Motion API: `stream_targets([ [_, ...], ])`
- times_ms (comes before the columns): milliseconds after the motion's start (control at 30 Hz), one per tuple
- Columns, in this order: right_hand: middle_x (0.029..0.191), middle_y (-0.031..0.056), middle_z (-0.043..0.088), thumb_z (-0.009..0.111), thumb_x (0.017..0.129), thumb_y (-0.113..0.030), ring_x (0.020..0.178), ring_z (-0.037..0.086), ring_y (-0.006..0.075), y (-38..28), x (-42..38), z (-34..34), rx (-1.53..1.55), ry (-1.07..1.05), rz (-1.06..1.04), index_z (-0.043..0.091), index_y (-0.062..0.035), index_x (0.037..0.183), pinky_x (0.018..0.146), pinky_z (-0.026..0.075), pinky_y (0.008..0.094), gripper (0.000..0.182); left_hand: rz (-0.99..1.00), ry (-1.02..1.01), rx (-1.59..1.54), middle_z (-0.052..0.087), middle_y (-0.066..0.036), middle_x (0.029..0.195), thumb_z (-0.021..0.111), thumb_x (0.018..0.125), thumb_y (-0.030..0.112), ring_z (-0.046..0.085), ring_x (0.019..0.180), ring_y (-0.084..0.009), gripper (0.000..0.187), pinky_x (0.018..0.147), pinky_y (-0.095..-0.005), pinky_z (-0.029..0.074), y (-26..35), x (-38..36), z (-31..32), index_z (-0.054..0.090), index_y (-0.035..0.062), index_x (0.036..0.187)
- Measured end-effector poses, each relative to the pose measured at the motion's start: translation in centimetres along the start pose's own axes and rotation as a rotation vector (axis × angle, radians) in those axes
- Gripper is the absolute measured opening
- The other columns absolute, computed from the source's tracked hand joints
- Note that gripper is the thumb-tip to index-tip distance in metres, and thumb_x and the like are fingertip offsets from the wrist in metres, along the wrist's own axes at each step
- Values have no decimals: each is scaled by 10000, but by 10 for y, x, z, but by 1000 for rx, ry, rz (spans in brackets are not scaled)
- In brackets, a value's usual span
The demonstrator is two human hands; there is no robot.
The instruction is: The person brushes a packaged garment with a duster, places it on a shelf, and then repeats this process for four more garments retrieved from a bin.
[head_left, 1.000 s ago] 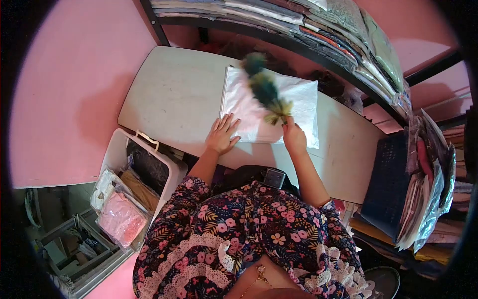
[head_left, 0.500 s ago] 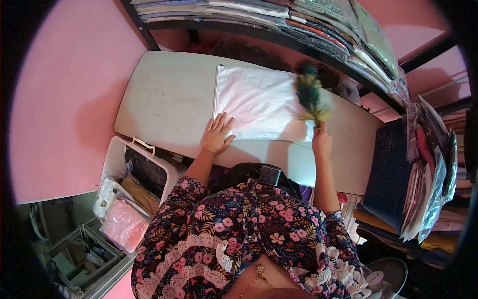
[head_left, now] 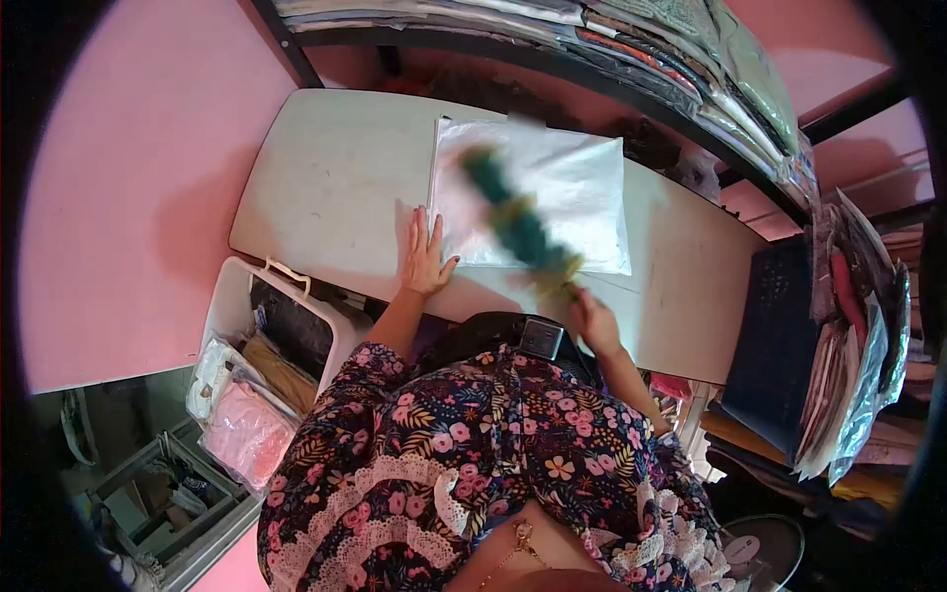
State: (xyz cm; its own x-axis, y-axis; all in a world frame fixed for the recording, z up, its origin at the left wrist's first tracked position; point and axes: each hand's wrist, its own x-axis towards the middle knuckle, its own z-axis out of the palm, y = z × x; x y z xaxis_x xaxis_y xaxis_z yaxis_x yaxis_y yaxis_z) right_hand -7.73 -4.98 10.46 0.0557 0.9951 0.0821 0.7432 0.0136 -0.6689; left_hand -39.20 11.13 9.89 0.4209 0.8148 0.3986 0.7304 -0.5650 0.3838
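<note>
On the pale table (head_left: 335, 187) lies a flat white plastic-wrapped package (head_left: 582, 187). My left hand (head_left: 426, 259) rests with fingers spread at the package's lower left edge, holding nothing. My right hand (head_left: 595, 321), near the table's front edge, is closed round the handle of a green and yellow duster (head_left: 523, 232). The duster, smeared by motion, slants up and left across the package; whether it touches the surface cannot be made out.
A rack shelf (head_left: 513, 64) of folded, bagged garments spans the back. At the left front stands a white bin (head_left: 232, 296) with bagged clothes. Upright packages (head_left: 843, 335) and a dark blue panel (head_left: 764, 340) are at the right. A pink wall (head_left: 128, 197) borders the left.
The duster has swung left from the package's right edge to over its middle. My right hand has moved left and nearer my body. My left hand stays by the package's left edge.
</note>
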Motion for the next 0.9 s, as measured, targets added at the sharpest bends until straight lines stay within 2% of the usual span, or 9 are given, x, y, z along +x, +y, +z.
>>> stream_targets([
  [33,999,197,612,561,836,-169,866,595,390,-3,-3,3,-14,-154,-131,521,-112,1155,731,494,447,327,1,-1,1,113,-255,1470,592,796,325,116,1364,-399,772,1105,-489,110,-1,-2,1,226,36,1411],
  [133,1014,185,607,568,835,-192,822,606,375,-11,1,3,19,-138,-226,525,-154,1147,699,508,435,317,74,64,102,87,-284,1464,614,774,288,95,1360,-431,806,1098,-510,103,-2,-2,1,205,25,1416],
  [233,975,202,618,536,854,-172,774,610,394,-3,20,4,-51,104,34,511,-134,1154,644,495,477,303,37,-63,54,83,-267,1472,619,769,295,98,1366,-415,827,1099,-507,107,0,1,5,187,43,1427],
  [267,953,194,631,544,848,-124,836,609,381,-3,26,6,-15,208,138,518,-67,1142,695,504,430,300,33,-96,57,85,-264,1473,627,764,291,101,1368,-408,830,1101,-499,110,0,1,6,191,51,1428],
  [367,934,203,629,549,848,-129,810,607,399,-15,35,3,3,259,216,516,-66,1145,686,502,435,306,39,-84,68,80,-277,1468,633,762,288,100,1367,-411,830,1102,-494,117,0,1,9,195,55,1427],
  [433,916,196,630,551,848,-150,780,607,403,-19,32,1,-21,11,-58,517,-98,1154,667,497,454,312,23,-116,113,75,-289,1463,638,763,292,97,1367,-413,827,1102,-491,118,2,1,6,201,58,1425],
  [533,856,190,619,551,841,-213,726,607,395,-22,40,-4,-188,-155,-117,499,-163,1168,628,487,497,335,44,-153,161,73,-293,1462,632,769,311,91,1368,-413,816,1103,-490,115,2,2,5,213,49,1418],
  [700,817,249,608,520,862,-219,734,596,427,-23,85,2,-113,221,179,490,-128,1167,622,468,522,320,24,-173,137,132,-206,1482,584,803,356,133,1378,-337,720,1110,-455,147,9,7,3,279,106,1405],
  [900,811,234,612,528,844,-210,742,603,417,-54,97,0,-128,-54,-70,497,-141,1104,638,477,518,270,-64,-644,403,265,-111,1462,488,862,395,219,1362,-256,612,1113,-417,158,6,16,3,315,154,1397],
])
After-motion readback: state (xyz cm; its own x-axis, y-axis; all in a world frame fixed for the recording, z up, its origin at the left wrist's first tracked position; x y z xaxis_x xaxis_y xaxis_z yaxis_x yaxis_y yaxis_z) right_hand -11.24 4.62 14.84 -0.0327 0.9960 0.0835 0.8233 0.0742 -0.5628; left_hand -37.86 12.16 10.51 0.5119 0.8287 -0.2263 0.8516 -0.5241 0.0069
